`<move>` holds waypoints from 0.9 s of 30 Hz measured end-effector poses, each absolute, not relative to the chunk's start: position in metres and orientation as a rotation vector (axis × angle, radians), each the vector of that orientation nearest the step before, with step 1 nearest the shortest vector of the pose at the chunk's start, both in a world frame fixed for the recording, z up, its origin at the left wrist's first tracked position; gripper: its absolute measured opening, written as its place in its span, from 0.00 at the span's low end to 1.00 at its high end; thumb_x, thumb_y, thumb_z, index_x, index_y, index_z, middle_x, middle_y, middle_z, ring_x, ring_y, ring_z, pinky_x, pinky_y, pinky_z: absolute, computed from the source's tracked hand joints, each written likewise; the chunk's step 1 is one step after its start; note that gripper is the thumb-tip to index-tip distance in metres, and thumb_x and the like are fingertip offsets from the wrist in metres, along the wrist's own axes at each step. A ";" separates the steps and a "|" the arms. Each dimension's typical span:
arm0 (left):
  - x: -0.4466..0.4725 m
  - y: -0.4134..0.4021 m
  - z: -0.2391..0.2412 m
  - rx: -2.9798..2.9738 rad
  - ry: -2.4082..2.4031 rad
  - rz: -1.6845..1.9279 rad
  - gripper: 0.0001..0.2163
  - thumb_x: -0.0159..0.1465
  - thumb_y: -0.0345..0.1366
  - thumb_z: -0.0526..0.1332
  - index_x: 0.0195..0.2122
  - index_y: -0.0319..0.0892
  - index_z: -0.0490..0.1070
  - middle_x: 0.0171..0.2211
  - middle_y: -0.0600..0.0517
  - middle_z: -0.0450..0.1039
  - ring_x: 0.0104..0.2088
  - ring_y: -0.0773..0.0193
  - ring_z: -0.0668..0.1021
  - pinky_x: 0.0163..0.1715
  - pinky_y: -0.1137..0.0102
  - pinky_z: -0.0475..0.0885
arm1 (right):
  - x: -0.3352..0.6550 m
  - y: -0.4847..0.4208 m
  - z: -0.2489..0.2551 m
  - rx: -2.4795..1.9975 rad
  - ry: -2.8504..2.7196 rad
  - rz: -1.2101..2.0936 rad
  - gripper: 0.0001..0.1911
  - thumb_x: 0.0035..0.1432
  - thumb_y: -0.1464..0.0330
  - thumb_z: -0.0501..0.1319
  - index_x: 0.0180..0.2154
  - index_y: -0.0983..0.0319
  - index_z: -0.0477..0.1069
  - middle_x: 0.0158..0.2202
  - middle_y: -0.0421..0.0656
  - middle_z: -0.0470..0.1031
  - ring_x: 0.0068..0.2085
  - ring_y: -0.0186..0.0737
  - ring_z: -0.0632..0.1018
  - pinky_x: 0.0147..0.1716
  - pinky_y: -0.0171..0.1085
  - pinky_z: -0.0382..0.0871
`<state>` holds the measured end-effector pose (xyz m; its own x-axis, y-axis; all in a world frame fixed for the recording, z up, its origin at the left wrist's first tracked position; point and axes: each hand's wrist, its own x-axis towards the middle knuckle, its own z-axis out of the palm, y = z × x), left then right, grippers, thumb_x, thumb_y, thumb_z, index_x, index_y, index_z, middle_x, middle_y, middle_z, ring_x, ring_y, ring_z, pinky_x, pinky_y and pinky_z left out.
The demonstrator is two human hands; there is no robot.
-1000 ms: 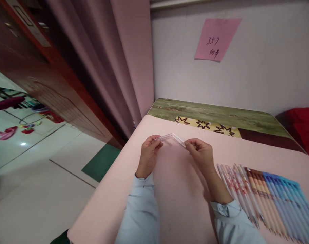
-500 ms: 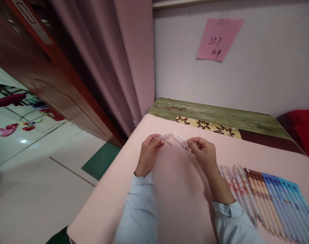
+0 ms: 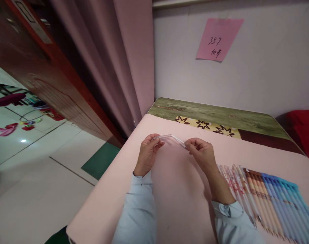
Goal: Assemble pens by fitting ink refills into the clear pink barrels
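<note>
My left hand (image 3: 146,155) is closed, pinching a clear pen barrel (image 3: 166,136) between thumb and fingers, its free end pointing right. Between the thumb and forefinger of my right hand (image 3: 201,152) is a thin white pen refill (image 3: 178,140). The refill slants up to the left, and its far end appears to meet the barrel's free end. Whether it has entered the barrel I cannot tell. Both hands are above the pink-covered table (image 3: 169,203).
Several pens in clear, orange, blue and turquoise (image 3: 273,203) lie side by side at the right. A patterned yellow strip (image 3: 207,126) and a green board (image 3: 220,112) line the back. A curtain (image 3: 134,61) hangs at the left, beside a wooden door (image 3: 57,78).
My right hand has shifted slightly left, bringing the refill's end up to the barrel's end. A dark-tipped piece seen beside the refill is now mostly hidden. My left hand has barely moved.
</note>
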<state>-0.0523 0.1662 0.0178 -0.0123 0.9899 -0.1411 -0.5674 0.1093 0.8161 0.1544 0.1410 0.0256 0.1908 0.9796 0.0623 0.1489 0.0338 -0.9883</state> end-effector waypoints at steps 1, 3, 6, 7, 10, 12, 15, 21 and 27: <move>-0.052 0.166 0.018 0.638 0.850 1.375 0.12 0.54 0.33 0.72 0.38 0.38 0.74 0.29 0.53 0.73 0.30 0.69 0.77 0.43 0.67 0.74 | 0.155 0.141 0.026 -1.368 -1.195 0.967 0.13 0.50 0.59 0.66 0.28 0.63 0.76 0.21 0.38 0.69 0.22 0.31 0.65 0.21 0.31 0.59; -0.052 0.166 0.018 0.628 0.834 1.375 0.12 0.54 0.33 0.72 0.38 0.38 0.74 0.29 0.53 0.73 0.30 0.69 0.77 0.43 0.67 0.74 | 0.156 0.141 0.026 -1.374 -1.211 0.983 0.13 0.50 0.59 0.66 0.28 0.63 0.77 0.21 0.38 0.69 0.22 0.31 0.65 0.21 0.31 0.59; -0.048 0.165 0.021 0.588 0.806 1.401 0.12 0.55 0.34 0.72 0.39 0.37 0.75 0.28 0.54 0.73 0.30 0.70 0.76 0.42 0.68 0.76 | 0.158 0.140 0.027 -1.365 -1.238 0.997 0.13 0.50 0.59 0.67 0.29 0.63 0.78 0.21 0.38 0.70 0.22 0.31 0.66 0.21 0.31 0.60; -0.046 0.165 0.023 0.567 0.802 1.413 0.12 0.56 0.35 0.71 0.39 0.37 0.75 0.28 0.54 0.73 0.30 0.70 0.76 0.41 0.68 0.76 | 0.158 0.140 0.028 -1.361 -1.247 0.999 0.13 0.50 0.59 0.67 0.29 0.63 0.78 0.21 0.38 0.70 0.22 0.31 0.66 0.21 0.31 0.60; -0.036 0.163 0.025 0.521 0.807 1.425 0.13 0.58 0.38 0.70 0.41 0.37 0.76 0.30 0.53 0.74 0.31 0.70 0.77 0.36 0.72 0.77 | 0.157 0.140 0.030 -1.348 -1.281 1.002 0.14 0.50 0.58 0.67 0.30 0.64 0.78 0.21 0.38 0.71 0.22 0.31 0.67 0.22 0.31 0.62; -0.028 0.161 0.025 0.514 0.807 1.402 0.13 0.58 0.40 0.70 0.40 0.37 0.76 0.34 0.50 0.77 0.32 0.69 0.79 0.34 0.73 0.77 | 0.153 0.139 0.031 -1.338 -1.287 0.991 0.15 0.51 0.58 0.68 0.32 0.64 0.78 0.21 0.38 0.71 0.22 0.31 0.68 0.22 0.31 0.63; -0.015 0.157 0.024 0.519 0.822 1.325 0.14 0.58 0.42 0.70 0.39 0.36 0.77 0.35 0.46 0.79 0.33 0.66 0.81 0.32 0.73 0.77 | 0.144 0.138 0.030 -1.331 -1.257 0.933 0.17 0.50 0.56 0.69 0.35 0.63 0.76 0.22 0.38 0.73 0.22 0.32 0.70 0.23 0.32 0.66; -0.006 0.159 0.027 0.372 0.788 1.273 0.06 0.65 0.33 0.65 0.34 0.35 0.76 0.31 0.47 0.80 0.29 0.68 0.82 0.31 0.76 0.78 | 0.142 0.139 0.033 -1.360 -1.257 0.793 0.20 0.53 0.51 0.66 0.35 0.61 0.74 0.26 0.41 0.77 0.25 0.36 0.76 0.26 0.34 0.71; -0.023 0.172 0.033 -0.007 0.682 1.547 0.13 0.73 0.30 0.51 0.36 0.35 0.72 0.29 0.49 0.80 0.29 0.72 0.82 0.34 0.80 0.78 | 0.196 0.143 0.035 -1.702 -1.009 0.402 0.19 0.57 0.53 0.60 0.35 0.62 0.77 0.29 0.44 0.79 0.27 0.40 0.78 0.31 0.37 0.69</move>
<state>-0.0230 0.1716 0.0333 -0.1194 0.9066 -0.4048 -0.9102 0.0629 0.4093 0.1964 0.1433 0.0352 0.5852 0.7833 0.2098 0.4243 -0.0754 -0.9024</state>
